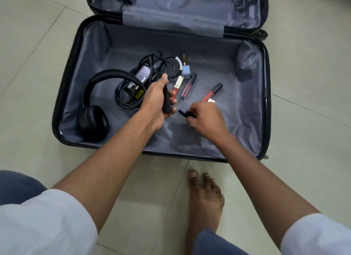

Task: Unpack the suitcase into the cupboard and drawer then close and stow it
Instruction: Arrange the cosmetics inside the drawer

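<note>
- Kneeling at the open suitcase [252, 110] on the floor, our left hand [157, 101] clamps a black tube; our right hand [205, 118] pinches a small dark item.
- Headphones [95, 102], charger [136, 80] and lip glosses [188, 85] remain inside; closing and stowing not yet done.

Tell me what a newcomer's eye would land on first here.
Two bare arms reach into an open suitcase on the tiled floor: the left hand grips a slim black object, the right hand pinches a small dark item. At the case's left lie black headphones, beside a power adapter with tangled cable; lip gloss tubes are scattered mid-case.
</note>
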